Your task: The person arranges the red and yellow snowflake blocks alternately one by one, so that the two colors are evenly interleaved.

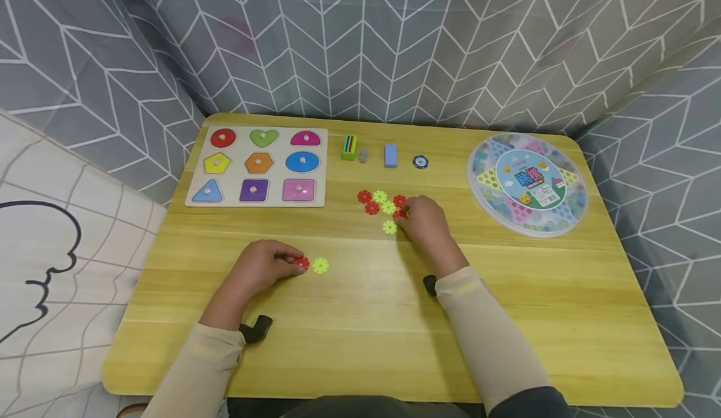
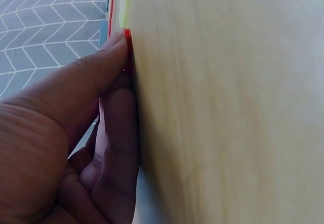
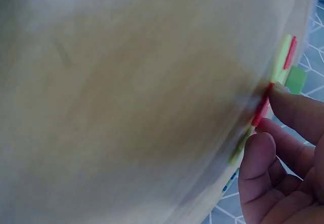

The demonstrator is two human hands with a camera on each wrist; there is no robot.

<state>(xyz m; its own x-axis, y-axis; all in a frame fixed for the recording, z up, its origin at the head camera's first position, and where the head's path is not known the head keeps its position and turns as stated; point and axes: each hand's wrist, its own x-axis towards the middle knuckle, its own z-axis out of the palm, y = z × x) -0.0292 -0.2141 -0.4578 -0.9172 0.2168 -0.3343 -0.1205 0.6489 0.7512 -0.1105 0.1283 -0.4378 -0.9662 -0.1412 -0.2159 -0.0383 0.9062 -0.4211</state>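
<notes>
red disc (image 1: 303, 263): flat, notched rim | yellow-green disc (image 1: 320, 266): likewise notched

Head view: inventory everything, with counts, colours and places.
Red flower-shaped discs: at least five, four clustered centrally, one leftward
Lime flower-shaped discs: at least four, three clustered, one leftward
Board of nine knobbed shapes: one, white, rear left
Striped rectangular block: one, green, rear centre
Tiny object: one, grey, right of that
Plain rectangular block: one, blue, further right
Round chip: one, blue-white, right of that
Round flat game box: one, multicoloured, rear right
Wood-grain table: one, yellowish, underneath
Line-patterned curtain: count unclear, grey, behind
Wrist devices: two, black, at wrists
Left grip: one, beige sleeve, pinching a red disc
Right grip: one, beige sleeve, pinching another, in cluster
</notes>
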